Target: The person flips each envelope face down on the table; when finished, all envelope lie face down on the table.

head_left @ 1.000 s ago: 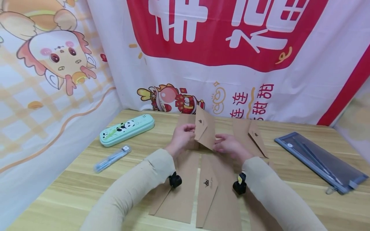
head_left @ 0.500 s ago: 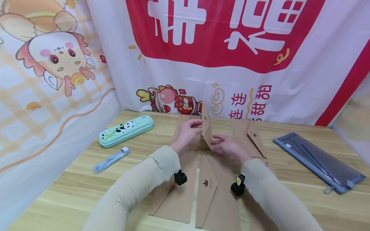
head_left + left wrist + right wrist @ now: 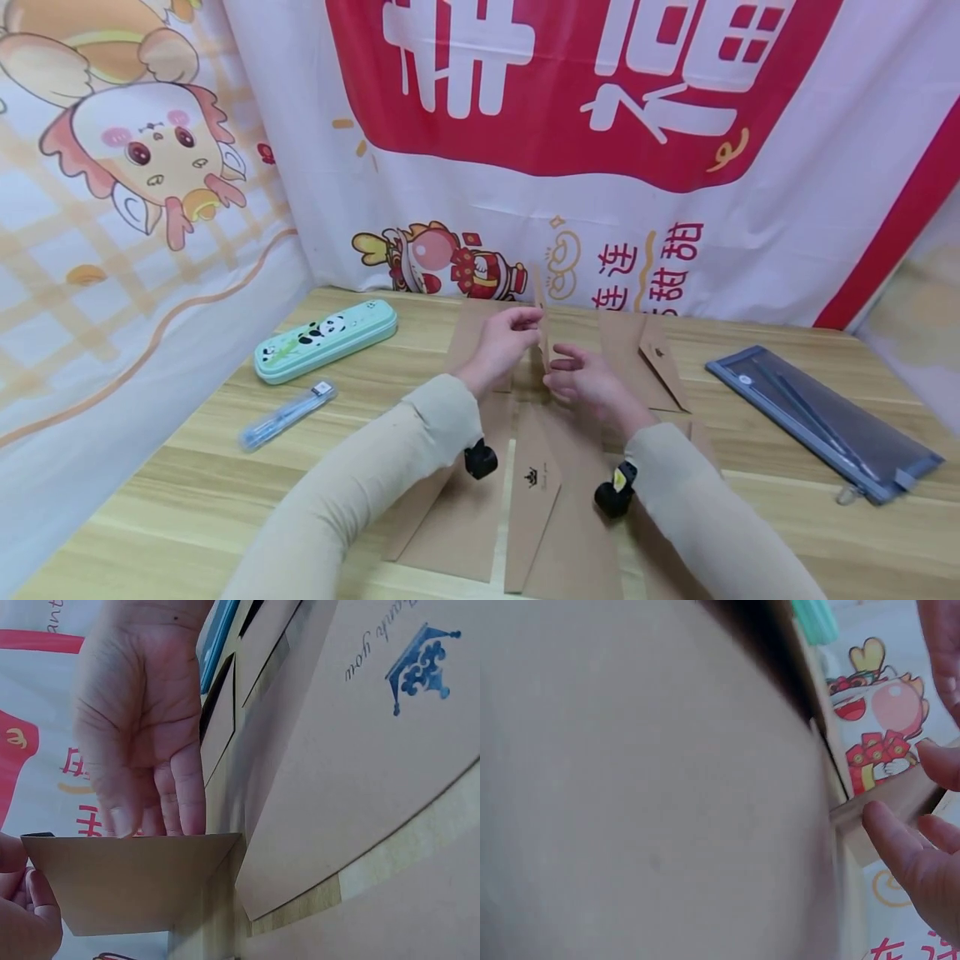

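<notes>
Raised envelope (image 3: 139,881): upright; step looks like positioning it
Left hand (image 3: 501,343): pinches its edge
Right hand (image 3: 587,383): fingers extended beside it
Next move: likely needs steady left pinch

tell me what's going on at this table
Someone's left hand pinches a brown envelope, holding it upright, with the right hand at its near edge. More envelopes lie flat on the wooden table. A mint pencil case lies off to the left, a dark zip pouch to the right.
</notes>
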`<state>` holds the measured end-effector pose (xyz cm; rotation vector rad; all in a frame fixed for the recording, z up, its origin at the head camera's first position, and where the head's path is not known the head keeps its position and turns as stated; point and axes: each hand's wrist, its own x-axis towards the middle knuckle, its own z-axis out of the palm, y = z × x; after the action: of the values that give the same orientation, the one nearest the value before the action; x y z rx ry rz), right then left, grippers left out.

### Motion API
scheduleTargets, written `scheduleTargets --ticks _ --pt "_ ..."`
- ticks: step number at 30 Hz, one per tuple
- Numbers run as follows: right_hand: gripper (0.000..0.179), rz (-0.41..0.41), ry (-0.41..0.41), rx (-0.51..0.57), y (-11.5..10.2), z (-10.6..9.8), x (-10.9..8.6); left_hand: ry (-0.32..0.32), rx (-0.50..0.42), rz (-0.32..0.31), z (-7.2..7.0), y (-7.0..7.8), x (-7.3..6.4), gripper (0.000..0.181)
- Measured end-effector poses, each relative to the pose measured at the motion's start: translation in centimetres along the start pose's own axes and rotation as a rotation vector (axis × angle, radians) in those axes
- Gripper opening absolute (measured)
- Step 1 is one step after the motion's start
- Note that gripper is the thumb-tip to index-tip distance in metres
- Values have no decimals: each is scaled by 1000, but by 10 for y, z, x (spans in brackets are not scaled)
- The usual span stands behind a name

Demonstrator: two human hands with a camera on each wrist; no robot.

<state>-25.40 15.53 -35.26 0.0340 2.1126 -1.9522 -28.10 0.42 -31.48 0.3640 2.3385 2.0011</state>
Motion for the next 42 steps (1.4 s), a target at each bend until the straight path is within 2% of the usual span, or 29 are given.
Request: scheduleTargets --ticks 6,12,13,23,34,42 --pt "73 -53 58 46 -7 7 -8 3 -10 1 4 2 -1 37" --pt "61 -130 176 82 -14 15 -13 -3 -42 -25 7 -1 1 37" --pt "58 -143 191 87 -15 16 -13 -5 -48 -32 7 3 -1 38" --pt "32 -206 306 27 -15 22 -15 -18 -73 -41 9 -2 0 35" --pt "23 -207 397 -45 -12 23 -15 -10 -141 -46 12 -2 1 33" --pt "15 -293 535 -118 -8 24 -15 -31 -208 -23 17 -1 2 32"
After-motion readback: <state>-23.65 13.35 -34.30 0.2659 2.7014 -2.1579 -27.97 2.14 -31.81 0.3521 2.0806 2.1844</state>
